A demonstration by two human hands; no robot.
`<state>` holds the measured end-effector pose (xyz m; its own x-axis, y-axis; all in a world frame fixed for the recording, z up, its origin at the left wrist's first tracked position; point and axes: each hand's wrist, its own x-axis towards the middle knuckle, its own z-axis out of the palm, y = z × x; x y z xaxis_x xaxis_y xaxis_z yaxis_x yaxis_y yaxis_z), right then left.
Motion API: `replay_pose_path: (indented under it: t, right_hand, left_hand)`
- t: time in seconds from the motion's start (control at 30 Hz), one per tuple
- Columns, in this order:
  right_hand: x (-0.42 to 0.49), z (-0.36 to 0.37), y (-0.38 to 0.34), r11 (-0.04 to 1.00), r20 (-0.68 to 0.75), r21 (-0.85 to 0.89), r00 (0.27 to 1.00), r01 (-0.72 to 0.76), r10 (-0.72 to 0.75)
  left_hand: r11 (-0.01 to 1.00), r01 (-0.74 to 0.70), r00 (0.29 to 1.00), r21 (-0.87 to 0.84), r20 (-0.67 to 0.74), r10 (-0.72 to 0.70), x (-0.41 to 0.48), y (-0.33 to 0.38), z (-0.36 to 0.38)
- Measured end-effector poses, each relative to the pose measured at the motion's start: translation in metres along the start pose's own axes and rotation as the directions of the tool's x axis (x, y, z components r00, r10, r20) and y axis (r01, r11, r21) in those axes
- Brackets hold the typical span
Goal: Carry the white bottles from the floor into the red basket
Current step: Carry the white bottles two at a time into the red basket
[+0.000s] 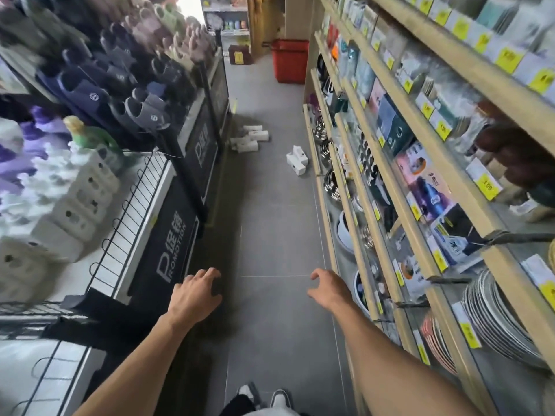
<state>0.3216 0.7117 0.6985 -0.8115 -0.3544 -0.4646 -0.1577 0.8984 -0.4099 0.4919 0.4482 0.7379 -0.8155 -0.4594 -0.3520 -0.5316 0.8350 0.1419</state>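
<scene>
Several white bottles [250, 139] lie in a heap on the grey floor by the left display's foot, midway down the aisle. A second small cluster of white bottles [296, 161] lies near the right shelving. The red basket [289, 60] stands on the floor at the far end of the aisle, on the right. My left hand [195, 292] and my right hand [329, 288] are stretched out low in front of me, both empty with loosely curled fingers, well short of the bottles.
A promotion stand [172, 235] with white bottles and slippers lines the left side. Wooden shelves [390, 187] with boxes, plates and bowls line the right. A brown box [239, 54] sits at the far end. My feet [264, 397] show at the bottom.
</scene>
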Motion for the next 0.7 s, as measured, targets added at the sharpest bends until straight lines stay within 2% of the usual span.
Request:
replay_pose_path:
  t: [0.7]
  right_hand:
    - [0.158,-0.079,-0.049,0.995,-0.063,-0.012,0.993,-0.101,0.1]
  left_hand:
    - [0.99,-0.143,0.99,-0.008,0.01,0.143,0.223,0.021,-0.08]
